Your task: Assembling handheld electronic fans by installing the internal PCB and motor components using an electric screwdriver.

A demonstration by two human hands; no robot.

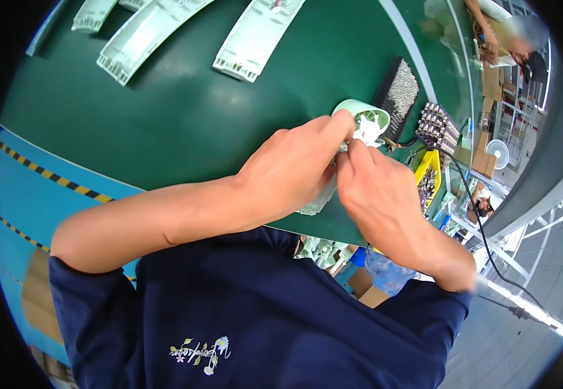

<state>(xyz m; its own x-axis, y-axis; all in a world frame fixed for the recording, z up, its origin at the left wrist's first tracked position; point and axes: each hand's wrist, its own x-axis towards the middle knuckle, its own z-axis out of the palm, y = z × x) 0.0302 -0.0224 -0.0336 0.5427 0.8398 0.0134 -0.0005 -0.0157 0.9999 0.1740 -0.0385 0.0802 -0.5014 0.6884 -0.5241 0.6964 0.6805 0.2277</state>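
Both hands meet over a pale green plastic housing (352, 106) at the near right of the green table. Its rounded open end points away from me, and a white inner piece (369, 131) shows in the opening. My left hand (294, 162) is closed around the housing's left side. My right hand (380, 188) is closed too, its fingertips pinched at the opening beside the white piece. Anything small between those fingertips is hidden. Below the hands, the lower end of the pale green part (317, 206) shows near the table edge.
Long pale green housings (258, 39) lie at the far side of the green table (184, 123). To the right are a black tray of small metal parts (401, 91), a block of metal pieces (438, 126), a yellow bin (429, 162) and a black cable (476, 188). Another person (498, 39) sits beyond.
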